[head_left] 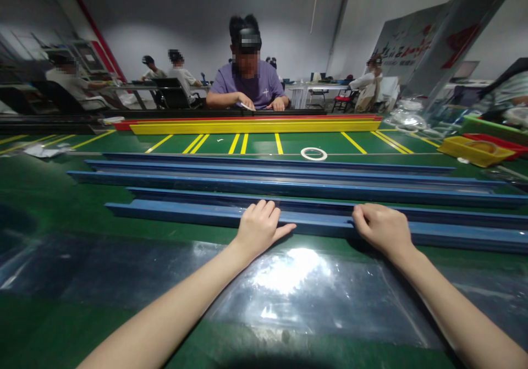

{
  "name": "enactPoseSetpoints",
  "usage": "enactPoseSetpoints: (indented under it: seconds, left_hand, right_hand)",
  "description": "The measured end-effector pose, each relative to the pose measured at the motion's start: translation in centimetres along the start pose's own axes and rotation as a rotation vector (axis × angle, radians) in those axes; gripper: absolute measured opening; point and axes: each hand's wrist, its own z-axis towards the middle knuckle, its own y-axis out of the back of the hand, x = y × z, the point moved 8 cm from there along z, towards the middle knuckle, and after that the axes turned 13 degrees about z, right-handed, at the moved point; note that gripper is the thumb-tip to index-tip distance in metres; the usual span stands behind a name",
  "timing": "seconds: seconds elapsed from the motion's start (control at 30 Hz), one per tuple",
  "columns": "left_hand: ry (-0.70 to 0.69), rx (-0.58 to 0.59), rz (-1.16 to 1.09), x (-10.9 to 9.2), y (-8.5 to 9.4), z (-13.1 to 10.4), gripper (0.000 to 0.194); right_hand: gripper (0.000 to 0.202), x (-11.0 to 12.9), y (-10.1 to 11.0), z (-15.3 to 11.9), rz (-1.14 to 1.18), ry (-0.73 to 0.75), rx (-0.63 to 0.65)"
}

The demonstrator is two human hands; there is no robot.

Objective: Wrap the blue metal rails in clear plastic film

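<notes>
A long blue U-shaped channel point(173, 213) lies crosswise in front of me, its open side up. Over its near wall curl the fingers of my left hand point(259, 227), with the thumb stretched out along the outer face; the fingertips are hidden inside. Farther right, my right hand point(384, 229) is closed at the same channel, knuckles up, thumb by the near wall. Whether a thin strip is pinched in either hand I cannot tell. Nearer to me, a sheet of clear, glossy plastic film point(330, 308) lies flat under my forearms.
More blue channels point(247, 180) lie parallel just beyond. Farther off are a white tape ring point(314, 154), a yellow channel point(256, 126) and a red one behind it. Across the table sits a person point(247, 86). Yellow bins point(478, 150) and crumpled clear plastic point(408, 115) stand at right.
</notes>
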Motion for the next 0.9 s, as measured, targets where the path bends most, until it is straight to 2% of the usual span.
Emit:
enactPoseSetpoints:
  seconds: [0.33, 0.9]
  left_hand:
    - [-0.045, -0.018, 0.020, -0.30, 0.19, 0.06, 0.042]
    - [-0.050, 0.017, -0.004, -0.37, -0.06, 0.07, 0.041]
  right_hand:
    - [0.043, -0.07, -0.26, 0.05, 0.002, -0.022, 0.039]
    - [0.044, -0.14, -0.83, 0.12, -0.006, -0.062, 0.144]
